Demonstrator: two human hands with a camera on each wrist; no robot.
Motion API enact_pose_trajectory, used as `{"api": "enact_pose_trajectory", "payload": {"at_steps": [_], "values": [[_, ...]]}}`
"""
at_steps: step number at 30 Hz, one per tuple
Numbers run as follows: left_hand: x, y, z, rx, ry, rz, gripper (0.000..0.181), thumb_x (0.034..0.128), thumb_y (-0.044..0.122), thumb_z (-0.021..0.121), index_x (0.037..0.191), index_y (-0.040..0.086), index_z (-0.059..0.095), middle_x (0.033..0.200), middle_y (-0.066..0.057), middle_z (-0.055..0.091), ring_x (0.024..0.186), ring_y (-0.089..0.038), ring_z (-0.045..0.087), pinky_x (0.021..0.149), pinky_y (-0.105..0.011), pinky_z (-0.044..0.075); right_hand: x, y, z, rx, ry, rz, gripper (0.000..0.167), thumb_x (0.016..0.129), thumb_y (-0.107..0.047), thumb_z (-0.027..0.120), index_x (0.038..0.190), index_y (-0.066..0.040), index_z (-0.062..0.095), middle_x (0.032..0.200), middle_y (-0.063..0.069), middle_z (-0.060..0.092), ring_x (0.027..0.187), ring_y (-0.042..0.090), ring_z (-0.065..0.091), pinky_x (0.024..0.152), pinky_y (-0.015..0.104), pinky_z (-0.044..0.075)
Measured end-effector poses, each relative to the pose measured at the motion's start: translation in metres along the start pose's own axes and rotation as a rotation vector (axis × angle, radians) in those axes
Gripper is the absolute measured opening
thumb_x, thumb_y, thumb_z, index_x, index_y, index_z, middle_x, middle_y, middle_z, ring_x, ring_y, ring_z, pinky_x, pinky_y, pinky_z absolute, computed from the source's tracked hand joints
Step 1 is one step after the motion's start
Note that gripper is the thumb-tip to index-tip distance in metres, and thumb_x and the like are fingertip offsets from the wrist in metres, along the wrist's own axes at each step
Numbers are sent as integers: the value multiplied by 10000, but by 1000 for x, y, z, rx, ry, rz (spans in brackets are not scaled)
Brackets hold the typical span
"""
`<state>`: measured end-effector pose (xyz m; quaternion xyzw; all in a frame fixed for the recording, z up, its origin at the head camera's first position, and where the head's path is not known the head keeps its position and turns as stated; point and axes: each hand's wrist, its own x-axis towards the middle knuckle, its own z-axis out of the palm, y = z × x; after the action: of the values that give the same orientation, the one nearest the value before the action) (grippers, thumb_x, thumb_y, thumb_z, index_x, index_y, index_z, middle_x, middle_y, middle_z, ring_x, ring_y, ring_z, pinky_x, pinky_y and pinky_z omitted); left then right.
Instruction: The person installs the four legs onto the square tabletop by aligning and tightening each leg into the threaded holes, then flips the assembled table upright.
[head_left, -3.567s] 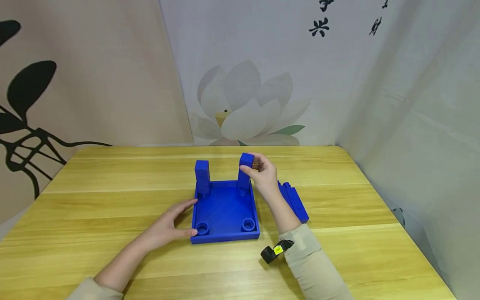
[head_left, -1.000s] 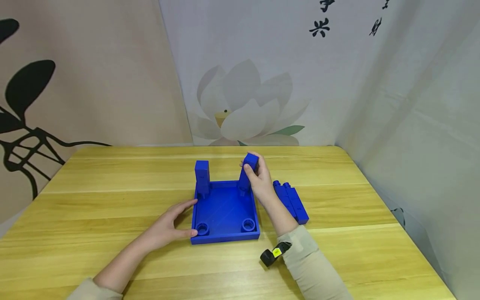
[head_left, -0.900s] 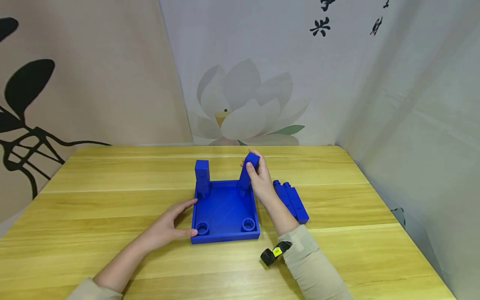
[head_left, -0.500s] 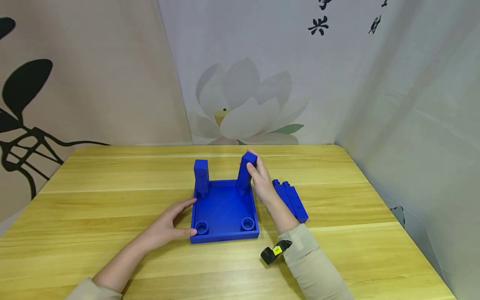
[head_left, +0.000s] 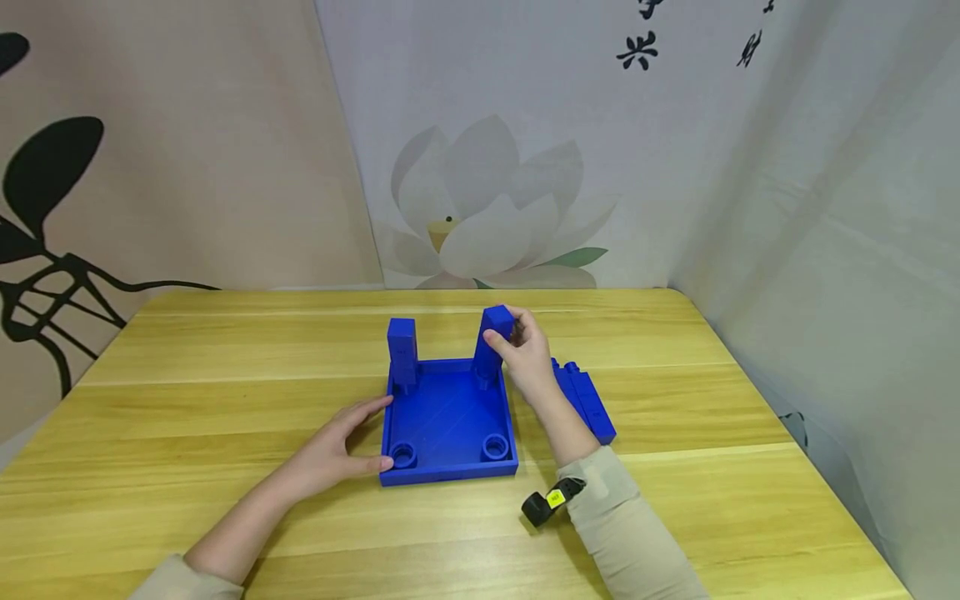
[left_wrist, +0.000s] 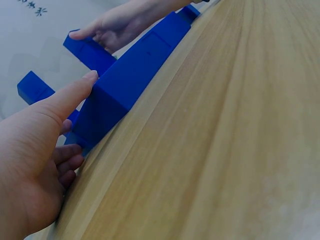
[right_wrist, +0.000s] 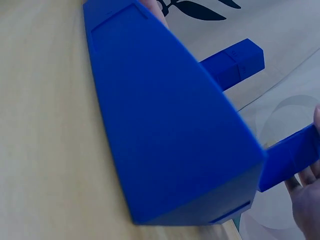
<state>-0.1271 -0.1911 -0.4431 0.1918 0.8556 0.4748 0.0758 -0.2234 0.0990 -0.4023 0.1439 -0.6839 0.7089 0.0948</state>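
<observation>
A blue square tray-like base [head_left: 450,421] with a raised rim lies on the table. Round sockets show in its two front corners. An upright blue square leg [head_left: 402,350] stands at the back-left corner. At the back-right corner, a second blue leg [head_left: 491,350] leans slightly right, its lower end at the corner. My right hand [head_left: 529,358] pinches that leg's upper part, thumb on the near face and fingers behind it. My left hand [head_left: 330,446] rests against the base's left side, thumb at the front corner. In the left wrist view, the left thumb [left_wrist: 72,97] touches the base's corner.
Two more blue legs [head_left: 591,408] lie side by side on the wooden table [head_left: 262,367], right of the base and partly behind the right forearm. A black wrist camera [head_left: 551,500] sticks out from the right wrist. A printed curtain [head_left: 510,200] hangs behind the table.
My right hand has shifted its grip on the back-right leg, the thumb moving left across it. The leg leans farther right than at first. My left hand and the base stay in place.
</observation>
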Motion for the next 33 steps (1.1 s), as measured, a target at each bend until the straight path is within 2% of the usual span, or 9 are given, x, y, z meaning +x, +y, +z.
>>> {"api": "enact_pose_trajectory", "payload": {"at_steps": [4, 10, 15, 20, 24, 27, 29, 31, 33], "values": [[0, 0, 0, 9, -4, -12, 853, 780, 413, 784, 1478, 149, 371, 1501, -147, 319, 1360, -416, 252, 1032, -643, 240, 2, 1, -1, -13, 46, 28, 404, 861, -49, 710, 1226, 6, 545, 1013, 57, 635, 894, 165, 576, 774, 251, 477], [-1, 2, 0, -3, -8, -21, 855, 777, 400, 789, 1478, 149, 370, 1501, -151, 317, 1359, -416, 257, 1040, -631, 240, 2, -1, -2, -57, 67, 43, 423, 844, -64, 734, 1228, -21, 559, 1012, -1, 650, 900, 146, 547, 793, 258, 450], [0, 3, -1, -9, -7, -17, 855, 779, 389, 791, 1478, 137, 368, 1501, -147, 318, 1361, -411, 254, 1044, -628, 234, 2, -2, -3, -40, 62, 25, 402, 831, -51, 743, 1190, -2, 569, 997, 30, 663, 915, 153, 575, 833, 273, 458], [0, 3, -1, -9, -8, -19, 853, 779, 389, 790, 1478, 141, 369, 1501, -145, 320, 1363, -409, 251, 1044, -630, 233, 1, -3, -4, -14, 44, -22, 349, 818, 75, 707, 1135, 62, 562, 1019, 144, 667, 923, 195, 604, 846, 311, 470], [0, 3, -1, -2, -5, -21, 850, 780, 397, 788, 1478, 149, 371, 1500, -145, 323, 1362, -411, 253, 1036, -643, 232, 0, -4, -4, -2, 38, -44, 323, 803, 96, 710, 1088, 57, 562, 989, 115, 683, 904, 185, 616, 825, 305, 472], [0, 3, 0, 7, 0, -19, 849, 778, 402, 788, 1477, 156, 373, 1498, -145, 328, 1361, -412, 256, 1031, -651, 231, -1, -4, -3, 25, 25, -60, 314, 805, 93, 709, 1069, 31, 551, 972, 70, 690, 888, 158, 620, 819, 284, 470], [0, 2, 0, 11, 3, -15, 850, 776, 403, 789, 1476, 154, 375, 1496, -144, 332, 1360, -410, 260, 1032, -648, 232, 0, -1, -3, 53, -5, -72, 317, 822, 104, 681, 1081, 16, 521, 1022, 93, 689, 912, 165, 627, 819, 277, 478], [0, 1, 0, 9, 6, -11, 851, 773, 399, 793, 1474, 151, 378, 1493, -144, 336, 1358, -407, 263, 1038, -639, 233, 0, 1, -4, 86, -56, -85, 310, 852, 106, 637, 1107, 13, 488, 1111, 157, 666, 982, 208, 629, 841, 276, 483], [0, 1, 0, 1, 6, -7, 853, 771, 389, 797, 1473, 141, 379, 1492, -146, 336, 1357, -406, 264, 1044, -628, 233, 1, 3, -4, 112, -112, -99, 310, 889, 92, 589, 1165, 26, 464, 1197, 220, 618, 1082, 311, 600, 868, 280, 481]]}}
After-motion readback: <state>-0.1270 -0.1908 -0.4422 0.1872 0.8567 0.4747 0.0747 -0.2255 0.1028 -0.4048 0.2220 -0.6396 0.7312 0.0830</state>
